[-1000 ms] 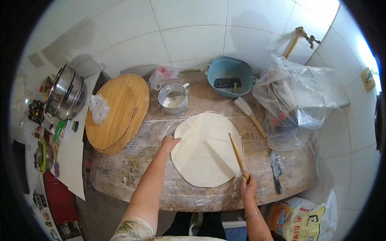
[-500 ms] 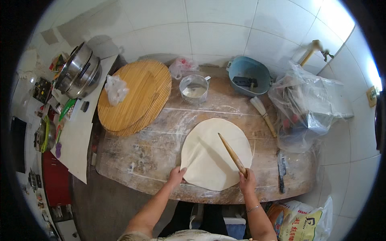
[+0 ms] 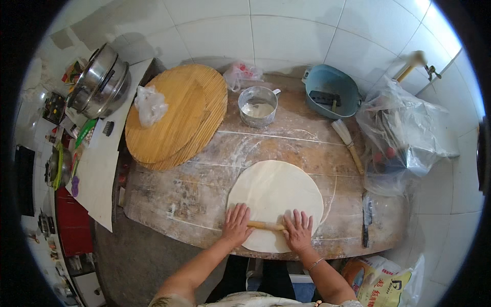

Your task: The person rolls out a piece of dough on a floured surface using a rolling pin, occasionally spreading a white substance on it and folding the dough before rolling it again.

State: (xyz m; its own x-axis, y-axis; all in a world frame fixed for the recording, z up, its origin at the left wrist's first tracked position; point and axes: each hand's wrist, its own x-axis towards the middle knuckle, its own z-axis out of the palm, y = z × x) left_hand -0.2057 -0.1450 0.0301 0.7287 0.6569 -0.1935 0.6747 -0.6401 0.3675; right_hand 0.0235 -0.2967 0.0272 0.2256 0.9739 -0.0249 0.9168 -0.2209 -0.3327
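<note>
Round dough sheet (image 3: pixel 276 189) under rolling pin (image 3: pixel 266 225).
Sheet lies flat on floured wooden table (image 3: pixel 189 197), near its front edge; pin lies crosswise over the sheet's near part. Left hand (image 3: pixel 237 225), palm down, fingers extended, on pin's left end; right hand (image 3: pixel 298 230), palm down, fingers fanned, on its right end. Beyond sheet: metal cup (image 3: pixel 258 122), blue basin (image 3: pixel 353 100) to cup's right. Right of sheet: brush (image 3: pixel 349 143), with knife (image 3: pixel 366 220) nearer the person.

A white-tiled wall (image 3: pixel 215 38) is seen at twelve o'clock, brightly lit at two, with grey floor (image 3: pixel 146 271) at seven, red cabinetry (image 3: pixel 74 225) at eight.
</note>
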